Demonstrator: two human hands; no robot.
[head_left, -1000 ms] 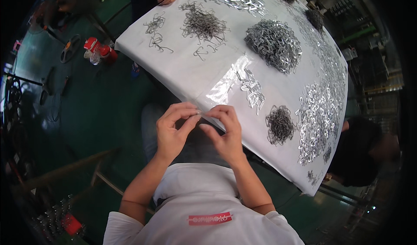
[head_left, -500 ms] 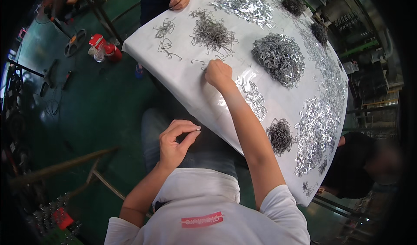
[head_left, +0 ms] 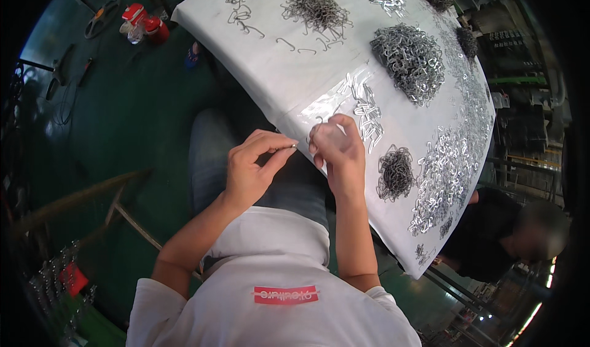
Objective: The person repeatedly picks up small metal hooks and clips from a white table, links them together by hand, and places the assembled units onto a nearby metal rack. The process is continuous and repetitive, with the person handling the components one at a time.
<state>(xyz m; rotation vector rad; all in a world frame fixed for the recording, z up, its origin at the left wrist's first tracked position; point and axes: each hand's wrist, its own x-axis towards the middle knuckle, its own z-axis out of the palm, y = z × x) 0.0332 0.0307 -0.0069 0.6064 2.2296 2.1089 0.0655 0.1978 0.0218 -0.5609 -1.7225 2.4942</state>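
Observation:
My left hand (head_left: 253,165) is at the near table edge, thumb and forefinger pinched on a small shiny metal piece (head_left: 294,146). Close to its right hovers my right hand (head_left: 341,150), fingers curled and partly blurred. A thin bent wire hook (head_left: 319,120) shows at its fingertips. Beyond the hands, a few loose wire hooks (head_left: 286,42) lie on the white-covered table (head_left: 270,70), below a tangled pile of hooks (head_left: 316,9). Flat shiny metal strips (head_left: 369,114) rest beside a clear plastic sheet (head_left: 324,104). Right of my right hand is a small dark wire heap (head_left: 396,173).
A large heap of metal links (head_left: 409,64) and scattered shiny links (head_left: 445,175) cover the table's right part. A person in black (head_left: 491,236) is at the right edge. Red containers (head_left: 155,30) stand on the green floor at far left; a wooden stand (head_left: 74,201) is nearer.
My right hand has come back from the loose hooks to beside my left hand, which keeps its pinch. The view has shifted, and the other person's hand at the far edge is out of sight.

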